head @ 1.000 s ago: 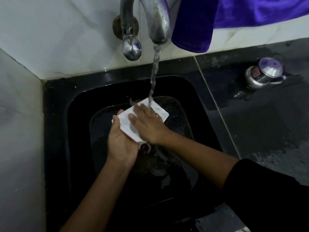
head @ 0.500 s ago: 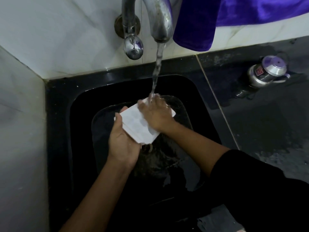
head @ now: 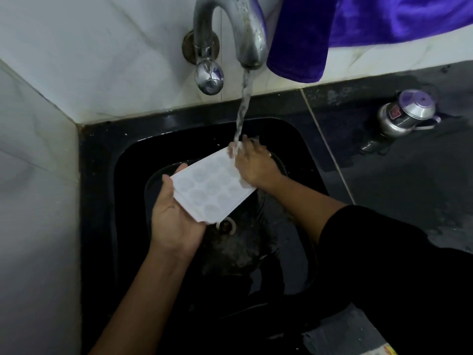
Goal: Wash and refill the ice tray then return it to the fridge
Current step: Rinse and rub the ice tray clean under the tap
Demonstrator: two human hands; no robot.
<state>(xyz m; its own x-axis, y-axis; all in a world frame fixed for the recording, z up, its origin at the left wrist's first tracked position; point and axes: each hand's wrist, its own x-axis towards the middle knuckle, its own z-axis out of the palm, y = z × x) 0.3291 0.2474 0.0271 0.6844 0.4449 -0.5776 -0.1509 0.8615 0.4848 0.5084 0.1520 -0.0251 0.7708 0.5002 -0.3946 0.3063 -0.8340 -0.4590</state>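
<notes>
A white ice tray with round cells is held tilted over the black sink. My left hand grips its near-left end from below, thumb on the edge. My right hand lies on the tray's far-right end with fingers spread under the water stream. The stream falls from the steel tap onto the tray's far corner and my right fingers.
The sink drain lies just below the tray. A purple cloth hangs beside the tap. A steel lidded pot stands on the dark counter at right. White marble walls close in the left and back.
My right hand has slid along the tray from its middle to the far end under the stream. More of the tray's cells show now.
</notes>
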